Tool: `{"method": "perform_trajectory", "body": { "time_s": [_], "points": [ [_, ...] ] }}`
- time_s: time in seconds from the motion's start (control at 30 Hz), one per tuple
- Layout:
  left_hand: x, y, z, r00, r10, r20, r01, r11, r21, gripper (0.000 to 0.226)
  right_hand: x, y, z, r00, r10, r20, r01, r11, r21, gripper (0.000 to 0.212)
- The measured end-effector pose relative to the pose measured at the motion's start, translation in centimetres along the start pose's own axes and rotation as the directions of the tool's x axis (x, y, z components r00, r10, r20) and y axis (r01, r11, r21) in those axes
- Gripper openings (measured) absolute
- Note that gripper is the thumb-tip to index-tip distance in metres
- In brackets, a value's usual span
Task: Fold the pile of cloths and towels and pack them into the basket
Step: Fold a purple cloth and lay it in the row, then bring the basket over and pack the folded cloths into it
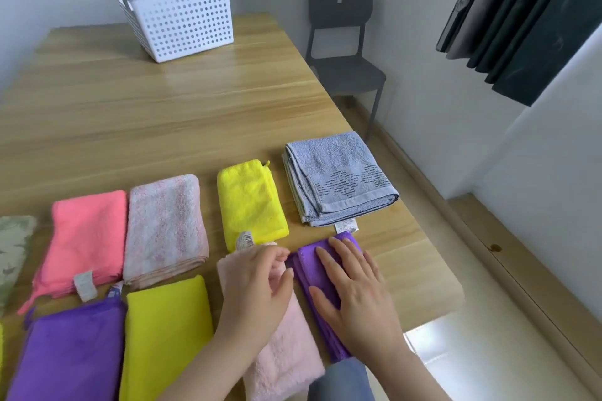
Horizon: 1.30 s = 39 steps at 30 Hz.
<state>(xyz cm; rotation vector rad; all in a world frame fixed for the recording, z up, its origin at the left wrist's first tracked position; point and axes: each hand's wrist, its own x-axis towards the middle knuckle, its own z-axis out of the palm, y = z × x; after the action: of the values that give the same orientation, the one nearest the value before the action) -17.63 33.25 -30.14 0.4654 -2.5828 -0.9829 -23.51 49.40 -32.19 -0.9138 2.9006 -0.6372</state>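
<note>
My right hand [355,290] lies flat, fingers straight and spread, pressing on the narrow folded purple cloth [306,273] at the near right of the wooden table [163,107]. My left hand [257,286] rests just beside it on the pale pink towel [286,345], fingers lightly bent and gripping nothing that I can see, thumb close to the purple cloth's left edge. The two hands are near each other but not touching.

The other pieces lie folded in two rows. In the far row, from the right, are the blue-grey patterned towel [335,176], the small yellow cloth [250,202], the pink-and-white mottled towel [164,225] and the coral cloth [88,238]. A pale green patterned cloth [13,247] is cut off at the left edge. In the near row, left of the pink towel, are the large yellow cloth [166,335] and the wide purple cloth [71,355].

The white perforated basket [179,19] stands at the table's far end, well apart from the cloths. A dark chair [342,42] stands beyond the table's right edge, with a dark curtain [521,16] further right.
</note>
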Motion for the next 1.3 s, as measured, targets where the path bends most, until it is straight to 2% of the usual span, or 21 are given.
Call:
{"method": "perform_trajectory", "body": {
  "time_s": [0.07,0.17,0.33,0.4,0.53,0.77,0.9,1.17,1.3],
  "points": [
    [-0.6,0.2,0.0,1.0,0.007,0.001,-0.007,0.998,0.062,0.025,0.1,-0.3,-0.5,0.998,0.024,0.061,-0.023,1.0,-0.013,0.053],
    [-0.6,3.0,-2.2,0.989,-0.108,0.1,0.114,0.992,-0.055,0.021,0.3,-0.9,-3.2,0.989,0.051,0.139,-0.05,0.999,-0.007,0.053],
    [0.6,8.6,-6.6,0.943,-0.205,0.263,0.231,0.971,-0.07,0.021,-0.5,-2.2,-12.0,0.988,0.139,0.072,-0.151,0.968,0.2,0.041],
    [1.1,10.8,-7.5,0.934,-0.21,0.289,0.237,0.97,-0.061,0.018,-1.3,-2.2,-15.3,0.978,0.188,0.085,-0.203,0.95,0.238,0.039],
    [2.6,16.1,-7.7,0.953,-0.143,0.267,0.186,0.972,-0.144,0.017,-3.1,0.4,-21.2,0.951,0.308,0.002,-0.29,0.892,0.346,0.037],
    [4.5,27.5,-2.6,0.971,-0.1,0.218,0.17,0.927,-0.335,0.018,-4.8,8.8,-31.1,0.915,0.395,-0.083,-0.325,0.843,0.429,0.033],
    [5.2,31.8,0.1,0.969,-0.085,0.233,0.169,0.915,-0.367,0.019,-5.0,13.1,-35.1,0.903,0.421,-0.083,-0.35,0.835,0.426,0.031],
    [11.0,36.1,5.7,0.964,-0.072,0.257,0.168,0.912,-0.374,0.018,-0.6,20.3,-38.6,0.884,0.467,-0.014,-0.416,0.8,0.432,0.032],
    [16.2,37.0,9.2,0.967,-0.095,0.238,0.181,0.91,-0.372,0.016,5.5,24.2,-39.6,0.908,0.419,0.013,-0.392,0.838,0.381,0.033]
  ]
}}
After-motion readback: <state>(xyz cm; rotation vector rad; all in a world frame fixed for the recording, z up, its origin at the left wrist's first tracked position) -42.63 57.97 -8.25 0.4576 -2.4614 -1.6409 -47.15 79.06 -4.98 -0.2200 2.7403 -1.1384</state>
